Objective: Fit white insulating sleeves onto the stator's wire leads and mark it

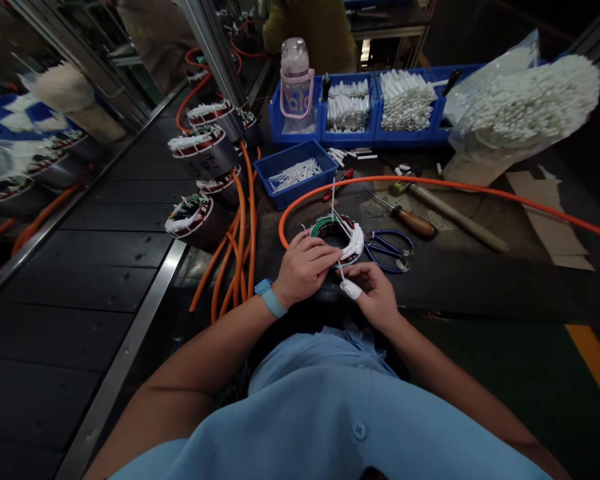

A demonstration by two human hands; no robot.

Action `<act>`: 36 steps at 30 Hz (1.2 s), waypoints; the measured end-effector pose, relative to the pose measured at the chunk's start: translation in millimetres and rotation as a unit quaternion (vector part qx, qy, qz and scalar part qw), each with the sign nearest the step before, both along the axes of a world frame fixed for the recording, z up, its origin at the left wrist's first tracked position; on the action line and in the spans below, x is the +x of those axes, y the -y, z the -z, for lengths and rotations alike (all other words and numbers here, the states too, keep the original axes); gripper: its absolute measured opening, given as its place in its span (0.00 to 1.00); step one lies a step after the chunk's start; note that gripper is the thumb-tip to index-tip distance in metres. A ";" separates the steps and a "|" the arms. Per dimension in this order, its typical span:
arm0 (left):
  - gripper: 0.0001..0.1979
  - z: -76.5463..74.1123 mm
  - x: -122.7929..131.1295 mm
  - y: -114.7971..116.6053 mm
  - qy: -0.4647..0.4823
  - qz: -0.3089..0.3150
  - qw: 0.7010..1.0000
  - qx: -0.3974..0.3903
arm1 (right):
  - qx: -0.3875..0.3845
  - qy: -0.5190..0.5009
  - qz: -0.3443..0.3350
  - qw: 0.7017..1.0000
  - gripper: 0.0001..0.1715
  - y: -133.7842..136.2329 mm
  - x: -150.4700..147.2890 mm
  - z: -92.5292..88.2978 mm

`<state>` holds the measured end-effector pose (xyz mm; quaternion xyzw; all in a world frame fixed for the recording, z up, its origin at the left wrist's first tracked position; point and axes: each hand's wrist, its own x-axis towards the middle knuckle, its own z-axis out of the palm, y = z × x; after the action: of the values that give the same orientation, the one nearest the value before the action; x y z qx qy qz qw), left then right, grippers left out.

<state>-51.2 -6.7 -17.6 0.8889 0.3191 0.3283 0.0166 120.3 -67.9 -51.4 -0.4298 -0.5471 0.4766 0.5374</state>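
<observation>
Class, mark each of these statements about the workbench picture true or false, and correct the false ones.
1. Both hands are on the ring-shaped stator. True: left hand, right hand.
2. The scissors lie left of the stator. False: they lie to its right.
3. An orange hose curves across the bench. True.
4. The small blue bin holds screwdrivers. False: it holds thin white ties; the screwdriver lies on the bench.
5. The left wrist wears a red band. False: the wristband is light blue.
</observation>
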 end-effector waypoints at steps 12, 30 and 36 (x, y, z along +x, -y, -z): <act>0.13 -1.7 -2.1 0.1 -0.013 0.003 0.999 -0.030 | 0.109 0.334 0.072 0.934 0.04 -21.8 -2.2 -24.9; 0.10 -18.8 6.1 3.0 -0.191 -0.073 0.977 -0.060 | 0.320 0.437 -0.092 0.836 0.10 -82.3 34.1 -70.3; 0.10 -20.1 8.6 4.3 -0.194 -0.083 0.976 -0.058 | 0.353 0.598 -0.089 0.714 0.12 -60.9 14.4 -60.0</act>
<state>-42.7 -11.0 2.5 0.9036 0.4074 0.1304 -0.0213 134.8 -6.9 8.6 -0.3530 -0.9186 -0.0622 0.1661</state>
